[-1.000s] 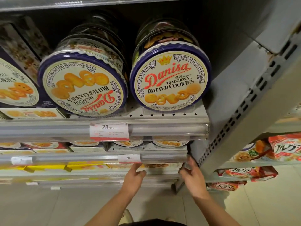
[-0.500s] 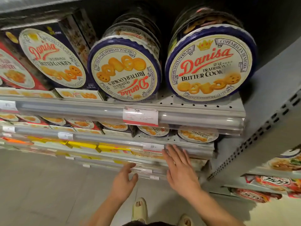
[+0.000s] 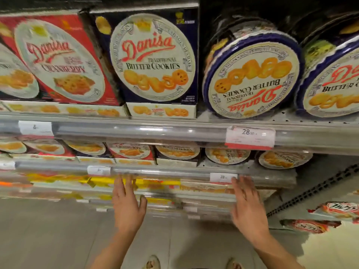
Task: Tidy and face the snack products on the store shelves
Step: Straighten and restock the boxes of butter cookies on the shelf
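Observation:
A round blue Danisa cookie tin (image 3: pixel 252 74) stands on edge on the top shelf with its label upside down. A second tin (image 3: pixel 332 78) stands to its right, label upright. Left of them are a blue Danisa box (image 3: pixel 153 57) and a red cranberry box (image 3: pixel 58 59). My left hand (image 3: pixel 128 204) and my right hand (image 3: pixel 246 206) are raised with fingers straight in front of the lower shelves, holding nothing. Their fingertips reach up near the second shelf's rail (image 3: pixel 155 169).
The second shelf holds smaller boxes and tins (image 3: pixel 227 156). Yellow packs (image 3: pixel 108 181) lie on the shelf below. Price tags (image 3: pixel 250 136) hang on the rails. A perforated upright (image 3: pixel 310 193) divides off cereal bags (image 3: pixel 338 208) at right. Grey floor and my feet are below.
The view has swung left, bringing the boxed cookies into sight. Both hands have risen and spread apart in front of the lower shelves, still holding nothing.

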Action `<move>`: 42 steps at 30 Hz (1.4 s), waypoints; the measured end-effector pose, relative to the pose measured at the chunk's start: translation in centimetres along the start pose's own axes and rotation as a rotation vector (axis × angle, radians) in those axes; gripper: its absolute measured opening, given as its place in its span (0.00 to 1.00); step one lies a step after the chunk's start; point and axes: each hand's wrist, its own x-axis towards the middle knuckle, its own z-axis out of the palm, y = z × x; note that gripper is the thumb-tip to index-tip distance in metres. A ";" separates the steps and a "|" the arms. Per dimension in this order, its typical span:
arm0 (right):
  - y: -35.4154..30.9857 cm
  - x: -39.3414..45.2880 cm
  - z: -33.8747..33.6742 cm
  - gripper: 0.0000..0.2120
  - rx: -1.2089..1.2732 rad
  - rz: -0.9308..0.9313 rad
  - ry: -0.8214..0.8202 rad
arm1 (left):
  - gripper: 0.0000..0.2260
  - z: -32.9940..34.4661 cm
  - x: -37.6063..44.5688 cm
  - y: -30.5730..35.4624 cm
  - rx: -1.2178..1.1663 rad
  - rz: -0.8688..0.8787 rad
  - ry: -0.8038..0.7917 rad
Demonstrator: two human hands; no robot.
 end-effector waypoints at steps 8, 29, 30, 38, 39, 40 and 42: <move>-6.0 0.7 0.2 0.43 0.050 0.290 0.045 | 0.42 -3.2 4.8 -11.3 0.080 0.066 -0.032; -30.5 10.0 -8.4 0.26 -0.215 -0.164 0.370 | 0.52 -5.5 6.3 -15.7 0.199 0.167 -0.208; -30.7 10.5 -8.4 0.21 -0.239 -0.147 0.369 | 0.52 -5.5 6.3 -15.6 0.209 0.162 -0.216; -29.9 10.2 -8.3 0.22 -0.174 -0.265 0.473 | 0.51 -6.8 6.5 -14.3 0.300 0.120 -0.342; -29.8 9.9 -8.3 0.23 -0.150 -0.274 0.467 | 0.51 -7.0 6.6 -14.2 0.309 0.118 -0.350; -29.6 9.6 -8.3 0.24 -0.126 -0.290 0.471 | 0.51 -7.3 6.6 -14.1 0.320 0.117 -0.357; -29.0 9.0 -8.1 0.21 -0.092 -0.346 0.509 | 0.51 -7.7 6.6 -13.8 0.327 0.109 -0.386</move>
